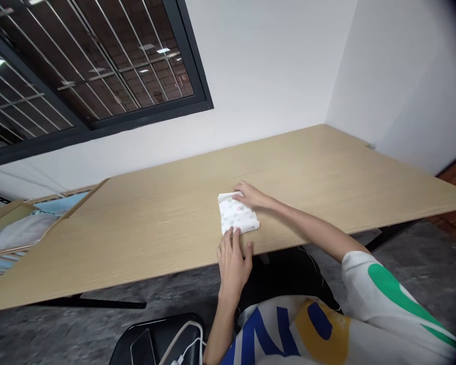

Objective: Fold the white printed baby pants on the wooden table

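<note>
A small folded white cloth (238,215) with a pale printed pattern lies flat on the wooden tabletop (167,218), near its front edge. At the cloth's far right corner is my right hand (253,195), its thumb over the top and its fingers at the far edge, closed on it. My left hand (233,261) rests at the cloth's near edge with fingers stretched out and thumb apart, fingertips touching the fabric. How many layers the cloth has cannot be made out.
A slatted wooden crib-like frame (95,195) holding light blue and white fabric (28,228) adjoins the table's left end. A black chair (192,324) with a phone (143,350) and white cable stands below. A barred window (99,61) is in the wall behind.
</note>
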A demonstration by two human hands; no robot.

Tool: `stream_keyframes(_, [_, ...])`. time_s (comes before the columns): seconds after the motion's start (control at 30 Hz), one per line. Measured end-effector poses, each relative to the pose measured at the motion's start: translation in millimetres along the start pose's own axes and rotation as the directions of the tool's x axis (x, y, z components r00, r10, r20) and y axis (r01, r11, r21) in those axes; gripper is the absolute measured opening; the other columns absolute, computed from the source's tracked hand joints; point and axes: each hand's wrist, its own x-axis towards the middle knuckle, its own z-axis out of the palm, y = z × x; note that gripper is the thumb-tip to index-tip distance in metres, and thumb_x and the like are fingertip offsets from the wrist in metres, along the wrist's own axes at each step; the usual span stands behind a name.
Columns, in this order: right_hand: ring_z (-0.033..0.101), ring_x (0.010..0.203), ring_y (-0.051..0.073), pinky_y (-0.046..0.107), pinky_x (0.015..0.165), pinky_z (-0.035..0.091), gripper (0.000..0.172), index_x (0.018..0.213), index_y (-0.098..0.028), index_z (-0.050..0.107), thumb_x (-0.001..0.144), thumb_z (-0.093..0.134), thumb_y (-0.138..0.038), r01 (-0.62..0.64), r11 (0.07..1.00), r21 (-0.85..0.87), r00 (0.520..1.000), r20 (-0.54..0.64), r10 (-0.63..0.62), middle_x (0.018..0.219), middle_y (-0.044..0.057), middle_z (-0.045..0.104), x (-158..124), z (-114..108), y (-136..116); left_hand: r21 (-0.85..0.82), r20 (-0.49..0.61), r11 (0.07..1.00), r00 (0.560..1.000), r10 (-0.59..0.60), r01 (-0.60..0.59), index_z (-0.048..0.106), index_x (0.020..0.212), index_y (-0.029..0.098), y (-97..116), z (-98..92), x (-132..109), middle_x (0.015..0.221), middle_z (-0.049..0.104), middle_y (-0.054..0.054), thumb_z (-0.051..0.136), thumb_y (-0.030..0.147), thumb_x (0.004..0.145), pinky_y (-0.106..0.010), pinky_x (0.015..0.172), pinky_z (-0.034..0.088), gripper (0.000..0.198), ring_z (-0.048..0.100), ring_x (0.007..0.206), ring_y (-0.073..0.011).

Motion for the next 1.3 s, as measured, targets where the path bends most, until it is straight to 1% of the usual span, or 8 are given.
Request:
stream_keyframes(0.17, [0.064,0.110,0.025,0.034,0.098,0.048,0.019,0.108,-0.012,0.075,0.098,0.063,-0.023,-0.083,0.996,-0.045,0.996,0.033,0.085,0.113,0.013,0.072,25,29,37,0.144,0.056,0.990,0.998,0.003,-0.011,0.051,0.151,0.018,-3,18.0,3,0.159,0.049,-0.020,0.049,0.040,0.106,-0.054,0.111,0.045,0.050,0.047,0.146,-0.0355])
stream_keyframes(0.33, [0.059,0.123,0.030,0.044,0.109,0.043,0.030,0.124,-0.011,0.072,0.100,0.059,-0.025,-0.102,0.989,-0.108,0.995,-0.005,0.102,0.127,0.018,0.068,21,34,37,0.218,0.080,0.976,0.997,0.003,-0.021,0.053,0.152,0.020,-4,24.1,0,0.160,0.048,-0.021,0.049,0.042,0.105,-0.056,0.111,0.045,0.053,0.045,0.149,-0.0388])
stream_keyframes(0.47, [0.045,0.146,0.032,0.051,0.121,0.032,0.053,0.153,-0.016,0.052,0.107,0.049,-0.041,0.154,0.978,-0.140,0.988,0.049,-0.148,0.156,0.019,0.050,-4,36,5,0.242,0.074,0.970,0.997,0.007,-0.024,0.054,0.152,0.020,-1,24.8,0,0.160,0.047,-0.022,0.051,0.042,0.104,-0.057,0.111,0.045,0.053,0.044,0.149,-0.0412])
stream_keyframes(0.6, [0.029,0.158,0.027,0.045,0.129,0.023,0.059,0.160,-0.020,0.045,0.110,0.037,-0.052,0.439,0.898,0.022,0.856,0.292,-0.426,0.170,0.013,0.034,-35,49,-31,0.253,0.054,0.967,0.998,0.021,-0.034,0.065,0.139,0.013,3,25.9,2,0.146,0.060,-0.025,0.051,0.041,0.103,-0.057,0.110,0.044,0.047,0.050,0.142,-0.0412])
stream_keyframes(0.7, [0.024,0.160,0.026,0.041,0.131,0.018,0.062,0.160,-0.013,0.045,0.111,0.034,-0.050,0.499,0.860,0.104,0.771,0.400,-0.496,0.170,0.015,0.032,-49,61,-39,0.264,0.054,0.964,0.998,0.027,-0.040,0.071,0.126,0.007,3,27.6,3,0.127,0.069,-0.028,0.050,0.041,0.103,-0.059,0.106,0.045,0.046,0.058,0.131,-0.0424])
stream_keyframes(0.77, [0.023,0.160,0.027,0.042,0.132,0.017,0.063,0.160,-0.010,0.044,0.112,0.032,-0.049,0.482,0.869,0.113,0.755,0.451,-0.477,0.170,0.015,0.032,-50,67,-33,0.273,0.057,0.961,0.998,0.026,-0.041,0.074,0.119,0.007,3,27.8,2,0.121,0.071,-0.028,0.050,0.042,0.103,-0.059,0.104,0.046,0.045,0.060,0.125,-0.0420])
stream_keyframes(1.03, [0.024,0.160,0.025,0.049,0.132,0.016,0.056,0.159,-0.024,0.048,0.109,0.041,-0.049,0.354,0.935,0.010,0.844,0.427,-0.324,0.169,0.007,0.036,-20,69,12,0.272,0.065,0.961,0.998,0.027,-0.043,0.062,0.142,0.018,3,21.9,2,0.151,0.055,-0.023,0.052,0.046,0.103,-0.055,0.107,0.045,0.049,0.050,0.141,-0.0403])
stream_keyframes(1.3, [0.023,0.160,0.028,0.052,0.131,0.016,0.063,0.162,-0.022,0.042,0.107,0.042,-0.053,0.268,0.961,-0.069,0.914,0.333,-0.231,0.170,0.009,0.030,9,60,47,0.263,0.098,0.964,0.995,-0.002,-0.024,0.059,0.148,0.021,4,19.9,2,0.155,0.052,-0.022,0.053,0.046,0.103,-0.057,0.110,0.044,0.053,0.047,0.145,-0.0416])
